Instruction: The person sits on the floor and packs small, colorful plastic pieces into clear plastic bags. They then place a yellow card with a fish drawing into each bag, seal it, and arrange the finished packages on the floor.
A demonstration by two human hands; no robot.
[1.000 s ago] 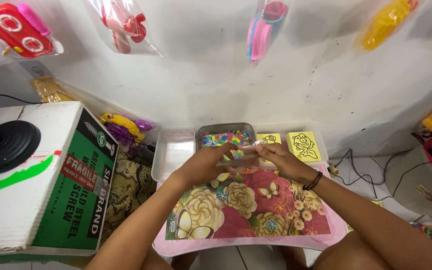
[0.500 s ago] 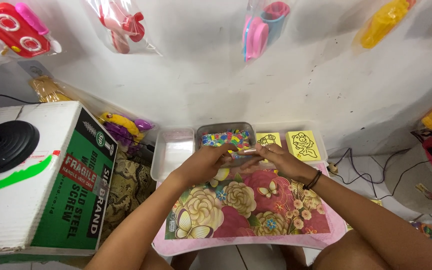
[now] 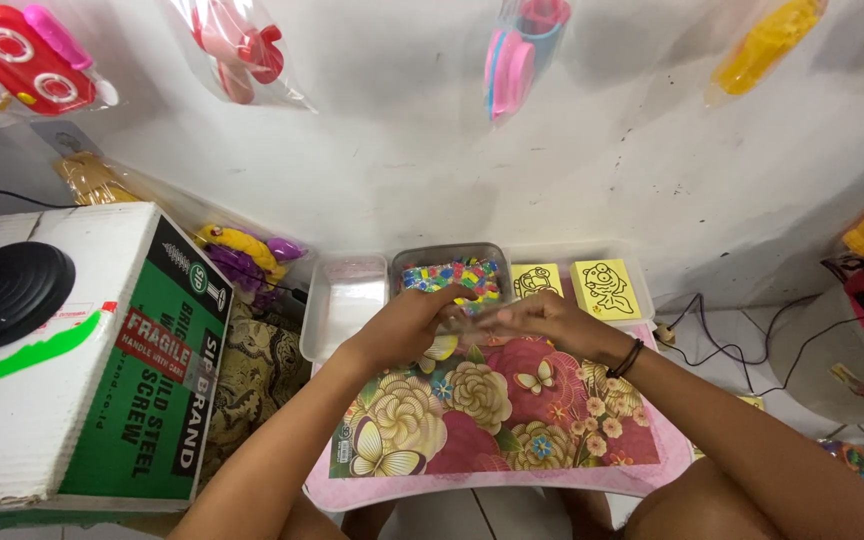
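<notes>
Here my left hand [image 3: 407, 322] and my right hand [image 3: 542, 318] meet over the far edge of the floral board [image 3: 492, 420] that lies across my lap. The fingers [image 3: 452, 303] of both hands are drawn together around something small and pale held between them, but it is blurred and mostly covered, so I cannot tell what it is or how firmly either hand pinches it. Just beyond my fingertips stands the grey tray of coloured beads [image 3: 450, 272]; my left hand overlaps its near rim and hides that edge. Beside it on the left sits an empty-looking white tray [image 3: 342, 300], its near corner behind my left forearm. To the right of the bead tray lie two yellow picture cards [image 3: 602, 288], the nearer one partly covered by my right hand. A dark band circles my right wrist [image 3: 630, 358].

On my left stands a white and green cardboard box [image 3: 102, 370] with a black round base [image 3: 7, 292] on top of it. Packaged toys [image 3: 522, 50] hang on the wall above, cut off by the upper edge. Black cables [image 3: 722, 335] trail across the floor to the right.
</notes>
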